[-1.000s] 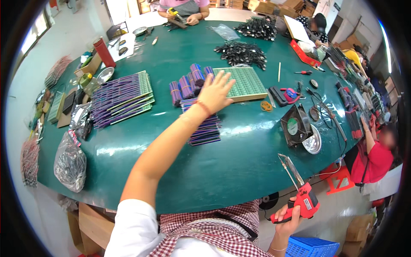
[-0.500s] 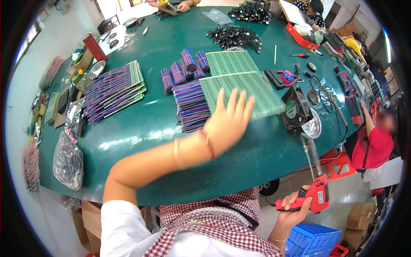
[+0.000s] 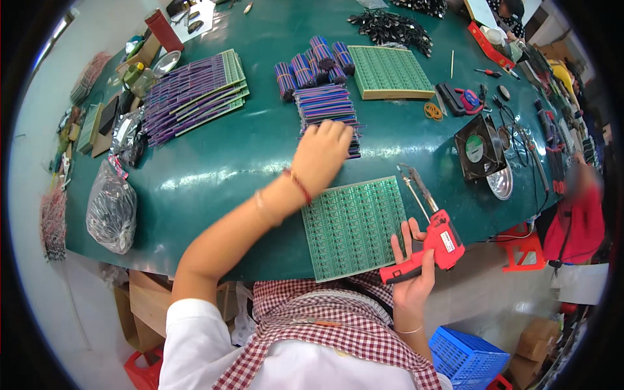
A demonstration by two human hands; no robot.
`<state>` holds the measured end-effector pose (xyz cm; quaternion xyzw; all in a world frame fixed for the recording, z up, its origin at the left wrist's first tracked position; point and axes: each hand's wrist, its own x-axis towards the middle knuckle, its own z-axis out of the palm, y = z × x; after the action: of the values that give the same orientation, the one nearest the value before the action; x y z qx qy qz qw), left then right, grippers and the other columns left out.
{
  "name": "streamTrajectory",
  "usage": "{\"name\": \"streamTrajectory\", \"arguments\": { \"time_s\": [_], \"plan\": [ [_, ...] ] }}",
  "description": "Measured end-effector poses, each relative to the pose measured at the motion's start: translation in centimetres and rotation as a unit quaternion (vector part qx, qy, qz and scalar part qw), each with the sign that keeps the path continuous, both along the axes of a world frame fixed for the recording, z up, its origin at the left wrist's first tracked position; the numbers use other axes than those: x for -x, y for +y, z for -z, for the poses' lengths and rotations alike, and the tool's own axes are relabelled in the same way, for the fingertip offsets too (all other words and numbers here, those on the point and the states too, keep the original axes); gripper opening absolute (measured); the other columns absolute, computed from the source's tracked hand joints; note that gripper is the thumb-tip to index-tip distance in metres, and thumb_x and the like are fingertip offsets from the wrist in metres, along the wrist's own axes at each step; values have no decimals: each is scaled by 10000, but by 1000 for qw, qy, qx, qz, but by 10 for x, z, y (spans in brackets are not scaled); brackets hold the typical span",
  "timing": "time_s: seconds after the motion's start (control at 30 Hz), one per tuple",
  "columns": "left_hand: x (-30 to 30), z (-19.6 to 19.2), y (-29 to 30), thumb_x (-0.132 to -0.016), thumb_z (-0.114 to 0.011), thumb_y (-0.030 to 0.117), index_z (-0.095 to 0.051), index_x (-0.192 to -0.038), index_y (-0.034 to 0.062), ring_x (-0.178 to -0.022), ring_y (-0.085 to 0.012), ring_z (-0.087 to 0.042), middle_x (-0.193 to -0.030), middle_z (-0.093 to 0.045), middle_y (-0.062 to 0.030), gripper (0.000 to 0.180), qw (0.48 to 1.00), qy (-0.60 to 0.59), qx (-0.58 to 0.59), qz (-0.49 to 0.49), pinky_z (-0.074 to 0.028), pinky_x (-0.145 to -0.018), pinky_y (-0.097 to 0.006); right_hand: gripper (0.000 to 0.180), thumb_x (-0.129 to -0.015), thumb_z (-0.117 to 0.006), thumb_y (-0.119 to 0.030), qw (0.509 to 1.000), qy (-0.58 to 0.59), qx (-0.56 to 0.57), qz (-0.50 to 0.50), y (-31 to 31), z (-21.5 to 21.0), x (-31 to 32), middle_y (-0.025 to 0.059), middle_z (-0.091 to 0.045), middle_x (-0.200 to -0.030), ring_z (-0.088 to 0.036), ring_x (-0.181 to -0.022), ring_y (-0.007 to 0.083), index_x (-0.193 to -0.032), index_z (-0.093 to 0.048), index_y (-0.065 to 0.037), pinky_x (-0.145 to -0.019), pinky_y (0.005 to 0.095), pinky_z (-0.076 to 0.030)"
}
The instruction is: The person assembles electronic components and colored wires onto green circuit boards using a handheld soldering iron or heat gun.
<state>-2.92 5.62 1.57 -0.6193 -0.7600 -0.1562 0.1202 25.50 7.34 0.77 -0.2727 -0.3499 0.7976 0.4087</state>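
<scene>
- As the right hand (image 3: 413, 290) grips a soldering gun (image 3: 446, 240), a careless swing could scorch the circuit board (image 3: 354, 227) at its ten o'clock.
- Left hand (image 3: 322, 156), hold unclear, meets wires (image 3: 325, 104) at twelve o'clock; tugging could scatter them.

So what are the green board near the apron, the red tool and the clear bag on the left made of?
Green board: probably circuit-board laminate, slightly glossy, going by its repeating printed pattern.
Red tool: likely hard plastic, with a smooth, moulded-looking body; its greyish barrel looks metal.
Clear bag: seemingly thin plastic film, crinkled, shiny and see-through.
</scene>
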Motion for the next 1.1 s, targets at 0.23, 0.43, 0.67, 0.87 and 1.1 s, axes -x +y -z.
{"name": "streamTrajectory", "arguments": {
  "time_s": [0.23,0.43,0.67,0.87,1.1],
  "plan": [
    [-7,19,16,-799,-611,117,-582,-952,57,-902,-228,-519,-910,-507,-83,167,993,105,30,-54,-419,-777,-335,387,-1027,-439,-322,998,-13,-51,38,-13,2,0,241,-344,-1499,-312,-1420,363,-1288,-422,-37,-1160,516,-292],
    [22,22,-2,-808,-576,31,-575,-988,-6,-919,-281,-536,-940,-517,-130,183,994,-27,-79,72,-461,-818,-359,384,-1035,-406,-309,993,-55,-98,38,-18,0,7,249,-352,-1489,-288,-1434,363,-1284,-412,-18,-1169,512,-279],
    [-20,-44,-130,-834,-626,0,-588,-1027,16,-838,-368,-559,-964,-521,-162,197,965,-260,23,15,-481,-756,-422,388,-1038,-390,-302,993,-44,-90,58,-18,5,6,252,-374,-1471,-312,-1424,354,-1281,-404,-1,-1180,492,-268],
    [-47,-24,-185,-812,-678,67,-603,-998,36,-861,-324,-564,-928,-551,-122,202,947,-306,93,-29,-466,-762,-409,391,-1038,-389,-293,992,-59,-98,62,-20,1,24,254,-368,-1473,-320,-1419,341,-1271,-420,19,-1192,462,-252],
    [-26,-15,-168,-811,-661,72,-584,-915,40,-855,-318,-572,-874,-553,-111,134,957,-263,113,-53,-467,-753,-410,388,-1040,-386,-270,993,-71,-84,40,-18,-7,28,263,-359,-1472,-314,-1421,344,-1277,-424,34,-1189,453,-267]
  ]
}}
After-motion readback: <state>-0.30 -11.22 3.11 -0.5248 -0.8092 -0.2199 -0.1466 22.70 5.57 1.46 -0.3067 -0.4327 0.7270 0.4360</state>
